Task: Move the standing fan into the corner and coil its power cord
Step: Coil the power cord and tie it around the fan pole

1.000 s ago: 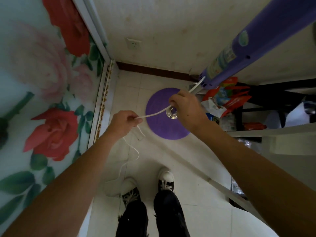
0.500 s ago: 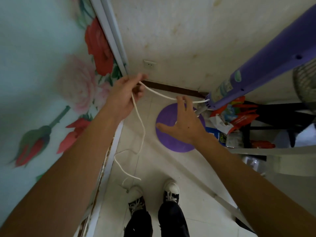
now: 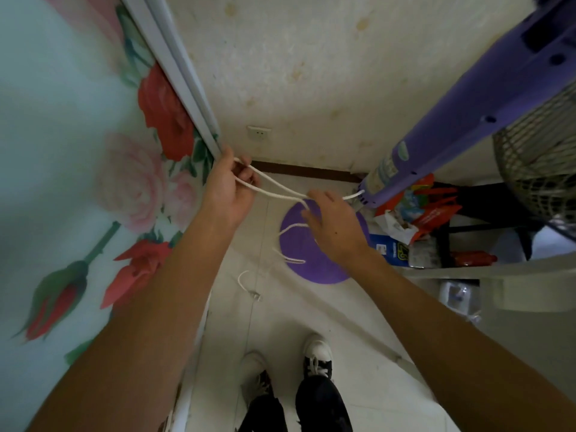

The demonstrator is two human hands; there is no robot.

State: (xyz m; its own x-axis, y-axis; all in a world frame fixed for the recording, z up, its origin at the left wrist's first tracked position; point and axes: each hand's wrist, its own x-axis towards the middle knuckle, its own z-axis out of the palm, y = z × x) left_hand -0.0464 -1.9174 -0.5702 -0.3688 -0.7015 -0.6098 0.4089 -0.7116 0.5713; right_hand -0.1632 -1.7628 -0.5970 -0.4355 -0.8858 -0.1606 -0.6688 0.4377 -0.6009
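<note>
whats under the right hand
Below the right hand lies the fan's round purple base on the tiled floor, with slack white cord looping across it. The hand covers the base's centre, so where the pole joins it cannot be seen.

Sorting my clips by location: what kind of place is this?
Probably a corner of a lived-in home: a rose-patterned sliding panel, a wall socket above a tiled floor, and snack packets stashed beside the purple standing fan.
</note>
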